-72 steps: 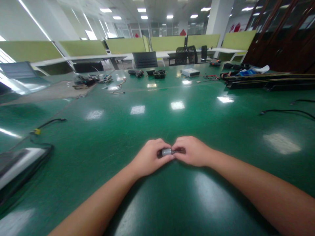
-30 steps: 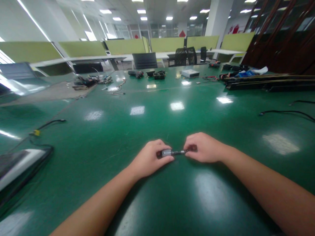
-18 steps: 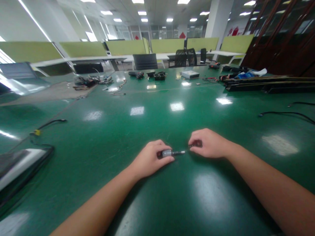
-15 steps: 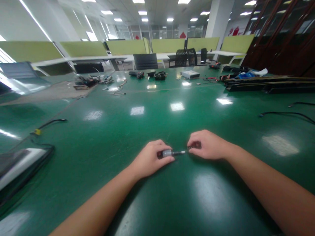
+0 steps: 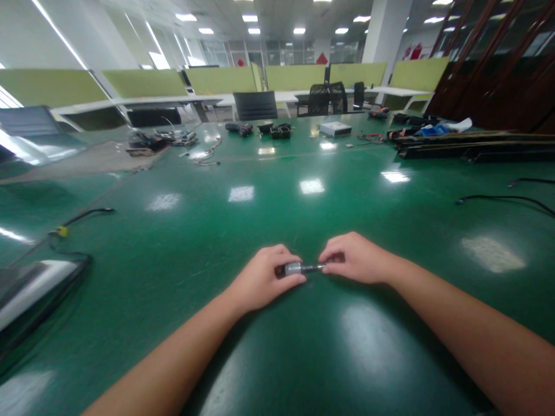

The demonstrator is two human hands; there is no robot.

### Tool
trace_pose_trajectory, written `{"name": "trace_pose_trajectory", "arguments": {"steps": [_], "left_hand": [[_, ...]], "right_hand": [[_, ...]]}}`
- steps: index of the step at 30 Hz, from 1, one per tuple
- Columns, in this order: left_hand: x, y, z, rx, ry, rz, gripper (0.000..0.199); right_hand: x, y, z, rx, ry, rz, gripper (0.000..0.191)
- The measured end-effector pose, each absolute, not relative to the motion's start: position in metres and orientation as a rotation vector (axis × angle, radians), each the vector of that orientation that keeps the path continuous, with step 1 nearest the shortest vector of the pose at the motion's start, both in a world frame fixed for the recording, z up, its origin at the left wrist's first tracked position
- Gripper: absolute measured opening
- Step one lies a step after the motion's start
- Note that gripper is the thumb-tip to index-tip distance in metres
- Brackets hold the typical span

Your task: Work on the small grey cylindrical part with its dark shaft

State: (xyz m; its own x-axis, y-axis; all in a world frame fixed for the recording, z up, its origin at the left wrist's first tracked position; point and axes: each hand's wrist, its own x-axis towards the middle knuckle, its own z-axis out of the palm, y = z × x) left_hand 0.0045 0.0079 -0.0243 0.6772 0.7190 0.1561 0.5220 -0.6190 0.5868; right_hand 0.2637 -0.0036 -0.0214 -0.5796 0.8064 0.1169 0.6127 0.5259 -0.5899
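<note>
In the head view my left hand [image 5: 269, 276] is closed around a short screwdriver-like tool [image 5: 293, 268] with a grey collar and a thin dark shaft that points right. Most of its handle is hidden in my palm. Opposite it, my right hand [image 5: 353, 258] has thumb and forefinger pinched at the tip of the shaft. A small dark piece shows inside that pinch, too blurred to name. Whether it touches the shaft tip I cannot tell. Both hands rest low over the green table [image 5: 277, 225].
At the left lies a grey and black device [image 5: 39, 289] with a cable. Black cables [image 5: 498, 199] reach in from the right. Toward the far side are a silver box [image 5: 335, 129], black parts [image 5: 275, 131], a pile of electronics [image 5: 160, 140] and long dark strips [image 5: 477, 145].
My right hand has moved left, bringing its small dark piece up to the shaft tip. My left hand has stayed nearly in place with the tool.
</note>
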Motion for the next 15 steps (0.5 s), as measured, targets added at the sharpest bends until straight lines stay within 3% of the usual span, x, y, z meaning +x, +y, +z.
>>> {"name": "trace_pose_trajectory", "arguments": {"steps": [10,15], "left_hand": [[0.002,0.007,-0.025,2.338,0.993,0.588,0.026],[0.008,0.009,-0.025,2.388,0.922,0.569,0.026]], "right_hand": [[0.259,-0.007,-0.023,-1.357,-2.218,0.758,0.018],[0.249,-0.008,-0.028,-1.182,-2.32,0.688,0.017]]}}
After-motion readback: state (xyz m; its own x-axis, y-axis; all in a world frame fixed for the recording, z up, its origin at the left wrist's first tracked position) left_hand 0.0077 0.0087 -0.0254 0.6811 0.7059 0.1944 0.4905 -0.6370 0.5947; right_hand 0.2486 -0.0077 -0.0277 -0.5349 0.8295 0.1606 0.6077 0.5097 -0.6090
